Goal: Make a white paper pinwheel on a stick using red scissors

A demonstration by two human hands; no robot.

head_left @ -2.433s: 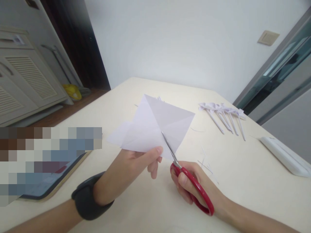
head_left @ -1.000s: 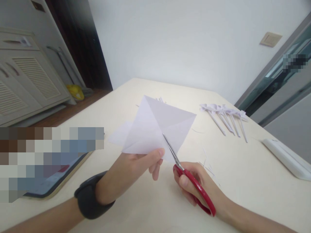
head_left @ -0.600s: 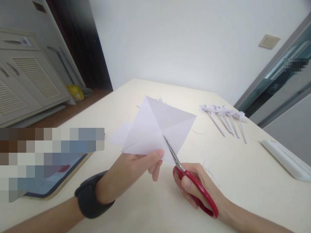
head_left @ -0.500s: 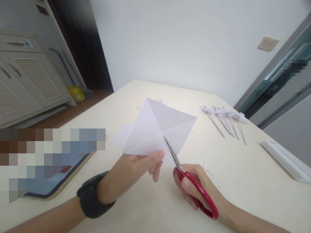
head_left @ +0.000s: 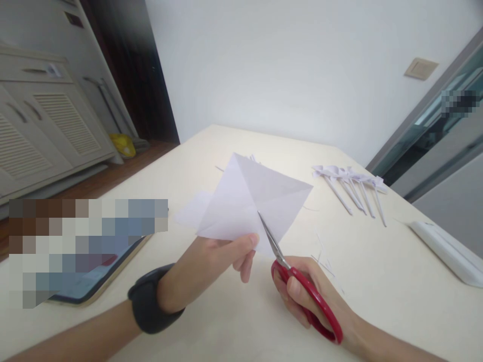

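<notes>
My left hand (head_left: 230, 254), with a dark band on its wrist, pinches the lower edge of a white square of paper (head_left: 230, 206). Crease lines run across the sheet toward its corners. In my right hand (head_left: 302, 284) is a pair of scissors (head_left: 313, 296) with red handles, the fingers wrapped through the loops. The blades look closed or nearly so, and their tip lies near the middle of the paper. Whether the paper is between the blades cannot be made out. Some left fingers are hidden behind the sheet.
Several paper pinwheels on rolled sticks (head_left: 356, 183) lie at the right back of the table (head_left: 294, 138). Thin paper scraps (head_left: 322, 261) are scattered beside my right hand. A tablet (head_left: 109, 276), partly blurred out, stands left. A white long object (head_left: 445, 251) lies at the right edge.
The whole view has shifted slightly, so everything sits a little further right. Both hands, the paper and the scissors keep nearly the same positions relative to each other.
</notes>
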